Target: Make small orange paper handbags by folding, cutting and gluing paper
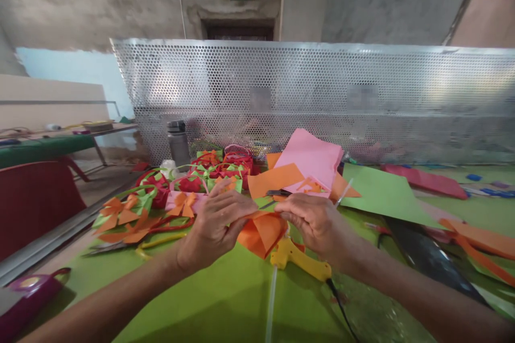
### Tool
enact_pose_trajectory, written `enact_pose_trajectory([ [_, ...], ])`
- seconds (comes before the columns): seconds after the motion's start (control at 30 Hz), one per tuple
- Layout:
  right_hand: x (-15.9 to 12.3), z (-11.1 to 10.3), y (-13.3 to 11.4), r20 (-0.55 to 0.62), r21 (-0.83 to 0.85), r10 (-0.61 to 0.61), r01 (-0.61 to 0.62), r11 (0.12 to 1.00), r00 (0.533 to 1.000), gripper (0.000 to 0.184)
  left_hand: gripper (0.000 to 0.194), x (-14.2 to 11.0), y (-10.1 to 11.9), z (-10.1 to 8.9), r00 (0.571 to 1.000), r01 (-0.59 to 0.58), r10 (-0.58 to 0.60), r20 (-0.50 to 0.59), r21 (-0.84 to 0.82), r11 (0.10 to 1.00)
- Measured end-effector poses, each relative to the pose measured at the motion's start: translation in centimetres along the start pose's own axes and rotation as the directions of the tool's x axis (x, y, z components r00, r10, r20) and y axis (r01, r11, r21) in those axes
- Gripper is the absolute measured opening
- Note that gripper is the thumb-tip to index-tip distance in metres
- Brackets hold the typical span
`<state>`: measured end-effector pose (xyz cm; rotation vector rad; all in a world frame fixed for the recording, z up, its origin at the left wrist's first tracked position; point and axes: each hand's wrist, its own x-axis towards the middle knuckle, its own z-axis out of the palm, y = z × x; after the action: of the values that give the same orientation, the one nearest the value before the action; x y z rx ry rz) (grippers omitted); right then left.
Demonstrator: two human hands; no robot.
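Between both hands is a folded piece of orange paper (262, 233), held above the green table (209, 300). My left hand (217, 220) pinches its upper left edge between thumb and fingers. At the upper right edge, the fingers of my right hand (319, 222) are closed on the same paper. A yellow glue gun (300, 261) lies just below and to the right of it, with a clear glue stick (271, 300) at its back end and a black cord. Small paper bags with bows (189, 203) sit beyond my left hand.
Scissors (116, 245) lie at left, near a purple object (30, 300). Pink sheets (308, 155) and a green sheet (388, 190) lie beyond my right hand. A dark flat panel (430, 257) is at right. A grey bottle (177, 144) stands before a perforated metal screen (322, 96).
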<state>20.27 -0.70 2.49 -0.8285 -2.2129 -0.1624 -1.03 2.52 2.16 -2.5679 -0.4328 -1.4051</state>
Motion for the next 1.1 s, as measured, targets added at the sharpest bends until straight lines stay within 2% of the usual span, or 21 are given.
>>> enact_pose_trajectory([
  [0.1, 0.0, -0.3, -0.5, 0.093, -0.184, -0.028, 0.045, 0.982, 0.995, 0.020, 0.024, -0.2, -0.1, 0.2, 0.999, -0.038, 0.038, 0.021, -0.010, 0.999],
  [0.23, -0.2, -0.2, -0.9, 0.202, -0.384, -0.041, 0.117, 0.916, 0.979, 0.018, 0.021, -0.4, -0.1, 0.5, 0.995, -0.024, 0.021, 0.099, 0.033, 0.999],
  [0.43, -0.6, 0.8, -1.2, 0.208, -0.410, -0.067, 0.149, 0.900, 0.976, 0.018, 0.019, -0.4, 1.1, 0.9, 0.986, -0.039, 0.002, 0.167, 0.223, 0.974],
  [0.53, -0.6, 1.0, -1.7, 0.228, -0.448, -0.071, 0.169, 0.878, 0.971, 0.018, 0.018, -0.3, 2.1, 0.6, 0.972, -0.110, 0.029, 0.233, 0.343, 0.933],
  [0.6, -0.7, 1.1, -2.1, 0.242, -0.489, -0.092, 0.204, 0.848, 0.966, 0.018, 0.020, -0.2, 2.8, 0.4, 0.965, -0.162, 0.043, 0.259, 0.455, 0.876],
  [0.7, -1.0, 1.3, -2.7, 0.259, -0.530, -0.148, 0.269, 0.804, 0.955, 0.017, 0.020, 0.1, 3.6, 0.1, 0.970, -0.204, 0.080, 0.230, 0.590, 0.781],
  [0.8, -1.2, 1.5, -3.0, 0.255, -0.522, -0.178, 0.290, 0.802, 0.950, 0.017, 0.019, 0.3, 4.0, 0.1, 0.963, -0.254, 0.145, 0.226, 0.593, 0.764],
  [0.9, -1.1, 1.5, -2.8, 0.219, -0.426, -0.124, 0.209, 0.880, 0.968, 0.020, 0.021, 0.3, 3.8, 0.1, 0.964, -0.249, 0.150, 0.222, 0.541, 0.804],
  [1.0, -0.7, 0.8, -2.1, 0.146, -0.190, 0.048, -0.019, 0.982, 0.988, 0.021, 0.023, 0.3, 3.1, 0.0, 0.970, -0.215, 0.135, 0.200, 0.463, 0.860],
  [1.1, -0.2, 0.0, -1.4, 0.135, 0.004, 0.146, -0.148, 0.989, 0.980, 0.019, 0.022, 0.4, 2.4, -0.4, 0.975, -0.180, 0.112, 0.192, 0.385, 0.905],
])
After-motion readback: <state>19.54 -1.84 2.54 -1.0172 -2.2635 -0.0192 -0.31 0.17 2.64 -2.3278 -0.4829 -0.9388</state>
